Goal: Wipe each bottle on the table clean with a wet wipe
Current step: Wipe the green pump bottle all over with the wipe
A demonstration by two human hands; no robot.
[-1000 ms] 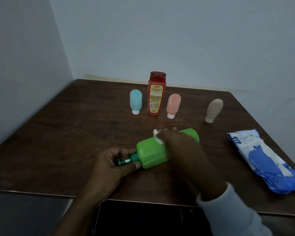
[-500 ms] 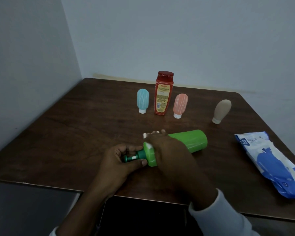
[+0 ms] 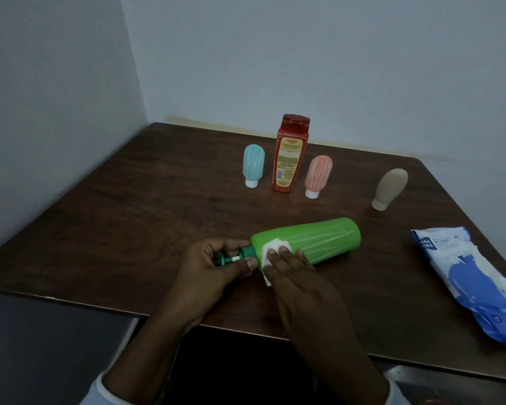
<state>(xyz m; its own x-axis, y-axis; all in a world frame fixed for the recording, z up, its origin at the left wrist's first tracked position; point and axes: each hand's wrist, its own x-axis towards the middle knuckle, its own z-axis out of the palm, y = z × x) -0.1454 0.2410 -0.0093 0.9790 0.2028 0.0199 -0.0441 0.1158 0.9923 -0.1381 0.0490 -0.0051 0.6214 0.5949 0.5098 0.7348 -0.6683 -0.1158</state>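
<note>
A large green bottle (image 3: 319, 239) lies on its side near the front of the brown table (image 3: 129, 217), its dark green pump neck pointing left. My left hand (image 3: 214, 267) grips that neck between thumb and fingers. My right hand (image 3: 292, 273) presses a white wet wipe (image 3: 270, 249) flat against the bottle's shoulder with straight fingers. Behind stand a blue bottle (image 3: 253, 169), a tall red bottle (image 3: 291, 153), a pink bottle (image 3: 317, 176) and a beige bottle (image 3: 389, 188), the three small ones resting on their white caps.
A blue and white pack of wet wipes (image 3: 476, 282) lies at the table's right edge. Walls close the table in at the left and back. The table's front edge runs just under my wrists.
My right hand has slid the wipe along the green bottle from its middle toward the neck end, uncovering most of the body. My left hand keeps its hold on the neck.
</note>
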